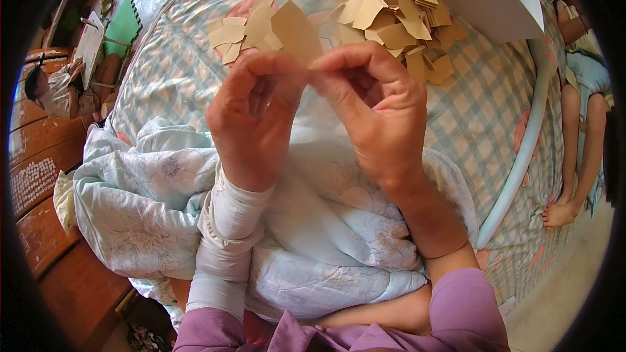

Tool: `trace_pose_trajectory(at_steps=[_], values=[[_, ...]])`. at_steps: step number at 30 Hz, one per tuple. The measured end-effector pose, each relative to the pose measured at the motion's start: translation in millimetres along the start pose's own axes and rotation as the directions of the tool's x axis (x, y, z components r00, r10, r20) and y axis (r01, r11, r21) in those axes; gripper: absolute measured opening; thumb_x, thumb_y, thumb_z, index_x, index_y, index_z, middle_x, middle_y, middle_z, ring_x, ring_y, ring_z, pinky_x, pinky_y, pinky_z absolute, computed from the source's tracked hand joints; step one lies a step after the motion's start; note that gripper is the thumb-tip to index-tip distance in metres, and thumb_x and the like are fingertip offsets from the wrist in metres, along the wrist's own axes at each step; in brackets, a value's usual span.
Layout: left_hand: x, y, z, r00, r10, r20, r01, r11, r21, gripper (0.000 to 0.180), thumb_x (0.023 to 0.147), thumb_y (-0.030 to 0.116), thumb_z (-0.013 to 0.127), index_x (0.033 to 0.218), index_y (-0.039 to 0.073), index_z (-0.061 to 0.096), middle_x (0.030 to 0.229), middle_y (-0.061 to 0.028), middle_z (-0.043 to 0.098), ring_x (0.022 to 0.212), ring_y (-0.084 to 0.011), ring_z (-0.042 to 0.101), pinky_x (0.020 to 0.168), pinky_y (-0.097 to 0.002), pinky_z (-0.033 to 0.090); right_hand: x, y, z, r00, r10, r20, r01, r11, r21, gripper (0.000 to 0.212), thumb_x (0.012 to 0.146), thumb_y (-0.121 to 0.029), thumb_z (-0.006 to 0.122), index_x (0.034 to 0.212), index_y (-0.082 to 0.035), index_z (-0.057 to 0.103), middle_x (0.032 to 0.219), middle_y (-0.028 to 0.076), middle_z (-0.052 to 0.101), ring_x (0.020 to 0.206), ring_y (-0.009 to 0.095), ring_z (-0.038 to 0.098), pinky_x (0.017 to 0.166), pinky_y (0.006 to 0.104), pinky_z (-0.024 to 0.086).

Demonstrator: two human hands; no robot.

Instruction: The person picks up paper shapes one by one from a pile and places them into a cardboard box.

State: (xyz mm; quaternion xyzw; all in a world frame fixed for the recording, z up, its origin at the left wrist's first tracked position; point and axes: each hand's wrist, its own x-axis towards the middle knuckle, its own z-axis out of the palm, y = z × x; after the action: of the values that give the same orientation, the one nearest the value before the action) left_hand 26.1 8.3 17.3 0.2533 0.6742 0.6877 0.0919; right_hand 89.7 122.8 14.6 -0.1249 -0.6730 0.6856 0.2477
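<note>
A tan paper piece (293,29) with a pointed top rises above my fingertips. My left hand (248,117) is closed in a pinch at its lower end. Right against it, my right hand (388,114) pinches the same end with thumb and forefinger. The fingertips of both hands meet and partly hide the paper there. Behind my left hand lies a small group of similar paper pieces (228,31) on the bed. A larger, loose heap of tan paper pieces (394,16) is spread beyond my right hand.
A pale floral quilt (150,221) covers my lap on the checked bedsheet (169,78). A white box (482,0) stands at the far right, beside a light blue rail (521,163). One person (65,94) sits at the left; another's bare legs (580,150) show at the right.
</note>
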Motion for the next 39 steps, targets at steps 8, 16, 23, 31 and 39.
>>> trace_pose_trajectory(at_steps=[8,16,23,31,39], values=[[1.4,-3.1,2.8,1.0,-0.026,-0.004,0.026,1.0,-0.016,0.011,0.082,-0.008,0.057,0.092,-0.004,0.056,0.092,-0.0045,0.058,0.085,-0.0091,0.056,0.079,-0.0215,0.045,1.4,1.8,0.5,0.978,0.208,-0.011,-0.201,0.954,0.222,0.011,0.079,0.004,0.058,0.089,0.0,0.059,0.08,0.004,0.062,0.071,0.009,0.06,0.067,0.0231,0.048],[-0.1,-7.2,-0.3,0.995,0.098,-0.023,-0.09,0.966,0.242,0.01,0.082,-0.005,0.058,0.092,-0.002,0.055,0.086,-0.0029,0.057,0.081,-0.0085,0.057,0.073,-0.0216,0.047,-0.2,3.2,0.4,0.997,-0.072,0.008,0.072,0.982,-0.172,0.01,0.083,0.001,0.061,0.093,0.0,0.059,0.083,0.001,0.06,0.074,0.005,0.056,0.07,0.019,0.047],[-0.6,-2.1,-0.1,0.999,-0.026,-0.023,0.026,1.0,0.003,0.012,0.082,-0.007,0.058,0.093,-0.004,0.054,0.087,-0.0034,0.056,0.081,-0.0089,0.056,0.077,-0.0202,0.044,2.1,-0.8,1.5,0.985,0.172,0.019,-0.173,0.978,0.112,0.008,0.083,0.0,0.062,0.09,0.0,0.058,0.082,0.001,0.061,0.074,0.006,0.057,0.07,0.0187,0.047],[0.0,0.8,2.1,0.999,-0.031,-0.016,0.032,0.998,0.058,0.012,0.083,-0.005,0.058,0.094,-0.003,0.056,0.089,-0.0041,0.059,0.082,-0.0095,0.057,0.074,-0.0213,0.046,3.2,0.9,3.7,0.987,0.151,-0.059,-0.139,0.975,0.173,0.008,0.078,0.002,0.06,0.085,-0.001,0.058,0.078,0.005,0.06,0.069,0.011,0.06,0.067,0.0241,0.049],[2.9,-6.4,-1.5,0.994,0.105,-0.016,-0.091,0.921,0.378,0.007,0.083,-0.003,0.059,0.089,-0.001,0.058,0.083,-0.0021,0.059,0.075,-0.007,0.054,0.066,-0.0204,0.045,3.0,-0.7,-4.6,0.978,-0.203,0.043,0.205,0.908,-0.366,0.004,0.083,0.0,0.06,0.087,0.001,0.06,0.084,0.001,0.06,0.073,0.005,0.055,0.068,0.02,0.047]])
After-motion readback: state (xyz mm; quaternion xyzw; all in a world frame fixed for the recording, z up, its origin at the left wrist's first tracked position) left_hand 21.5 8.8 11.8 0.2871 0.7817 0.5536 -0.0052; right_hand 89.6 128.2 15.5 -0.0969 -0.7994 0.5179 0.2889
